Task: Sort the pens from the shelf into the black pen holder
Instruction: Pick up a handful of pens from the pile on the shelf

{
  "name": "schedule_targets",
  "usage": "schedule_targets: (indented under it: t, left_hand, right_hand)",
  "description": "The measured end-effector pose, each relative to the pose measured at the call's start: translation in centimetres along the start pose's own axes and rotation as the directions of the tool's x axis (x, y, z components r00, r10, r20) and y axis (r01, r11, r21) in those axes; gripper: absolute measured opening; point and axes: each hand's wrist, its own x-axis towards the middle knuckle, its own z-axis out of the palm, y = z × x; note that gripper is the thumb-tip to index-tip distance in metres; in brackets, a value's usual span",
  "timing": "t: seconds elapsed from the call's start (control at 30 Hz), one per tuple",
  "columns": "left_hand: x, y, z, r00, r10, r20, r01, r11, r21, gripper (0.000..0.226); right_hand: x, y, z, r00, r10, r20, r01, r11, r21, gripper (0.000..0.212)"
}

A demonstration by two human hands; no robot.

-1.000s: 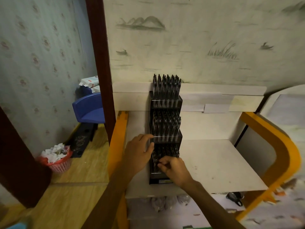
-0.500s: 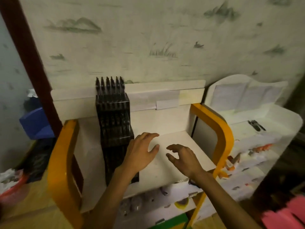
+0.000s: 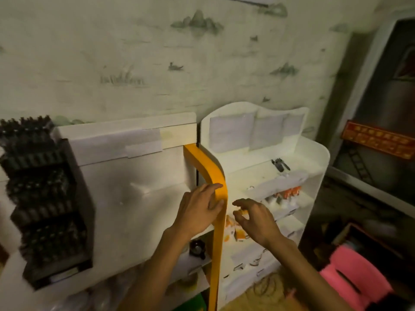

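The black pen holder (image 3: 45,198) is seen at the far left, standing on the white table (image 3: 139,212). It is blurred and partly cut off by the picture edge. Its steps are packed with dark pens (image 3: 38,185), too smeared to be told apart. The left hand (image 3: 197,212) is held out with relaxed fingers beside the orange shelf edge (image 3: 219,198); nothing is held. The right hand (image 3: 253,217) is loosely curled and empty, near small orange and white things (image 3: 235,230) on the white shelf (image 3: 314,153), which cannot be made out.
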Motion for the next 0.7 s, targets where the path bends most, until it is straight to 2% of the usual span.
schedule_targets:
  t: [0.2,0.3,0.6,0.7]
  left_hand:
    - [5.2,6.9,6.2,0.999,0.031,0.016,-0.031,0.999,-0.012,0.043]
    - [7.9,9.1,9.0,0.998,0.044,0.046,-0.046,0.997,0.059,0.044]
    - [16.9,10.3,18.4,0.996,-0.014,0.084,0.003,0.991,0.133,0.044]
    - [20.8,10.1,21.4,0.997,-0.017,0.074,0.005,0.988,0.154,0.044]
  right_hand:
    - [-0.5,9.6,-4.5,0.996,0.072,-0.043,-0.072,0.997,0.021,0.030]
    - [0.2,13.7,-5.8,0.993,0.101,-0.059,-0.098,0.994,0.044,0.031]
    - [5.8,25.4,-6.7,0.990,0.132,-0.054,-0.130,0.991,0.027,0.029]
    - [9.1,29.3,-6.9,0.992,0.127,-0.012,-0.127,0.992,-0.009,0.031]
